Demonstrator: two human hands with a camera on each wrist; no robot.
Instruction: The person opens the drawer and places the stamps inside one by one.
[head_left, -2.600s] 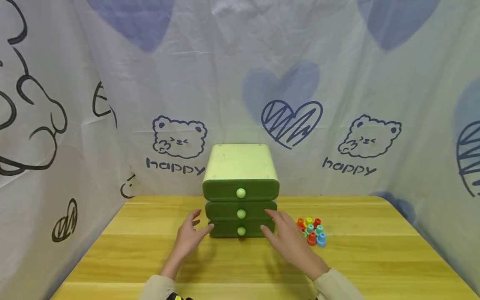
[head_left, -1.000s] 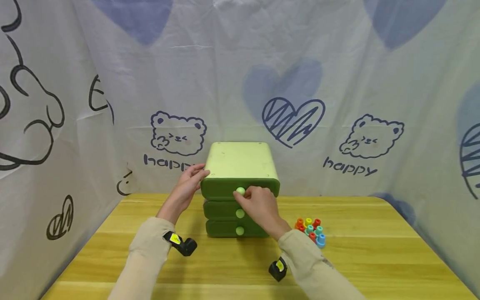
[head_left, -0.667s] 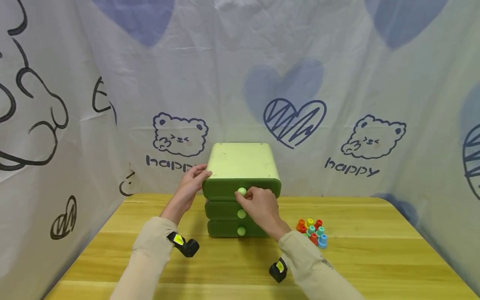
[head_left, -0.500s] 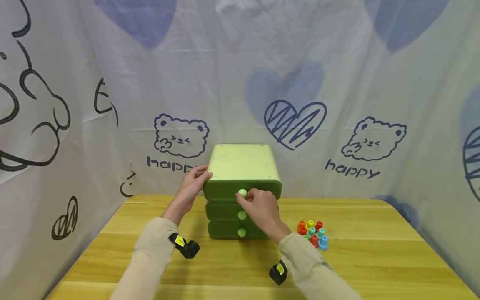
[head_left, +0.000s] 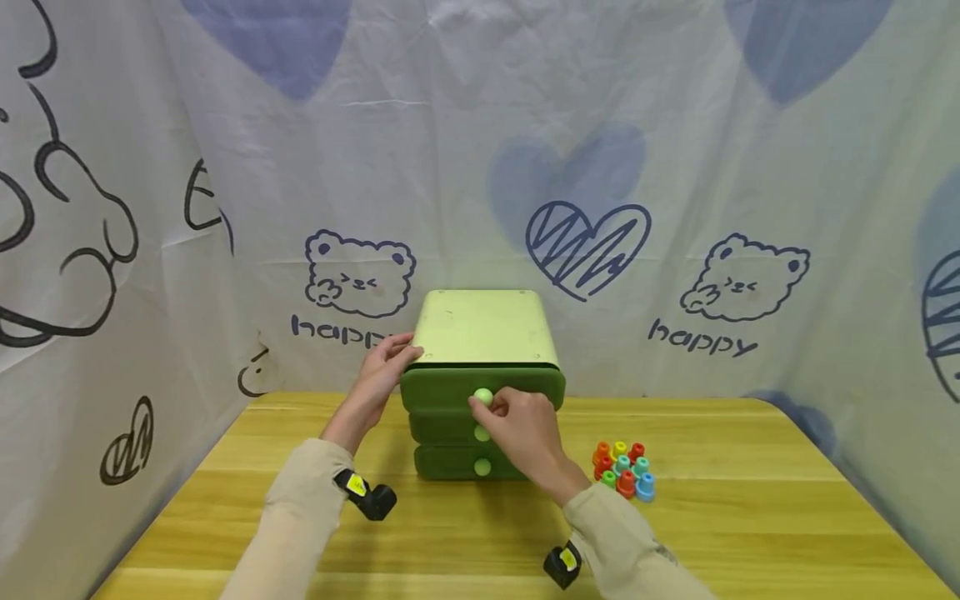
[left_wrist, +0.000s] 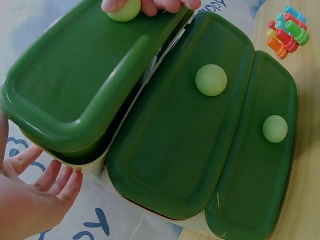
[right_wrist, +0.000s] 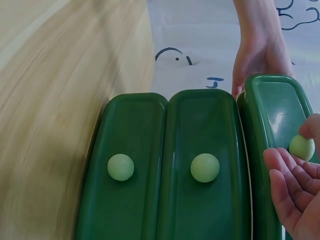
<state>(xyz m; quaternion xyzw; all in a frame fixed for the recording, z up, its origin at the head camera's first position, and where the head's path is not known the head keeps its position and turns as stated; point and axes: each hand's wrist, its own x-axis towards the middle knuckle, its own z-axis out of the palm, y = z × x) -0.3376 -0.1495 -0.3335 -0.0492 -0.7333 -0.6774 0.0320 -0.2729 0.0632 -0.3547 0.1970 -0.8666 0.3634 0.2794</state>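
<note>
Green and small, the drawer box (head_left: pixel 482 333) stands at the back edge of the wooden table (head_left: pixel 750 517). The right hand (head_left: pixel 525 429) pinches the round knob (head_left: pixel 483 397) of the top drawer (head_left: pixel 482 388), which sticks out a little. The left hand (head_left: pixel 378 375) presses flat, with straight fingers, on the box's left side. Colourful pegs (head_left: pixel 624 469) sit just right of the box.

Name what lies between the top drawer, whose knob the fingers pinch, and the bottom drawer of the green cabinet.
The middle drawer, shut, with its pale knob. The left wrist view shows it best, between the top drawer and the bottom drawer.
</note>
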